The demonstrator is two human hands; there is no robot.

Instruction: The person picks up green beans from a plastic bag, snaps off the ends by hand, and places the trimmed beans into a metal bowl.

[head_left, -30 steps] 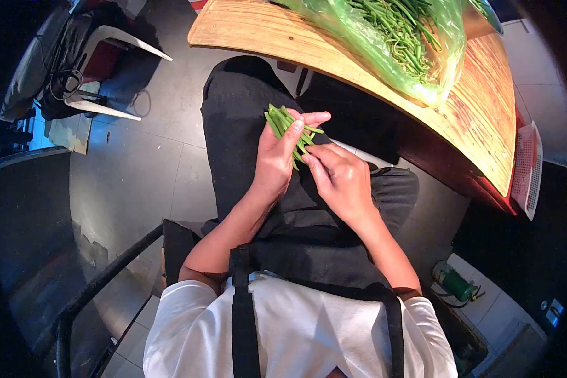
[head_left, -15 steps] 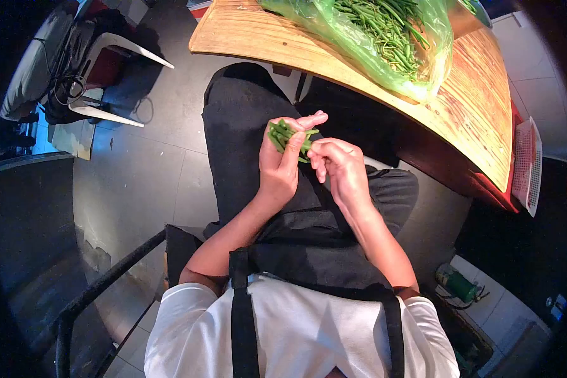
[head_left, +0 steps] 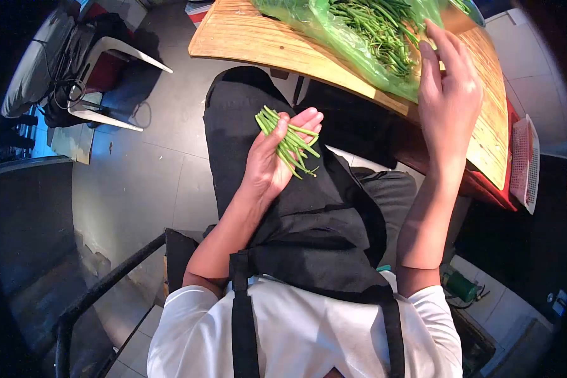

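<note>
Though in left grip (head_left: 268,154), stalks (head_left: 293,146) aslant

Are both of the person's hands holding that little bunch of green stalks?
No, only the left hand holds the bunch; the right hand is up by the green bag.

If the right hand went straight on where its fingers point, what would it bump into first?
The right hand would probably meet the see-through green plastic bag first, or the long, thin green stalks inside it; depth is hard to judge.
</note>
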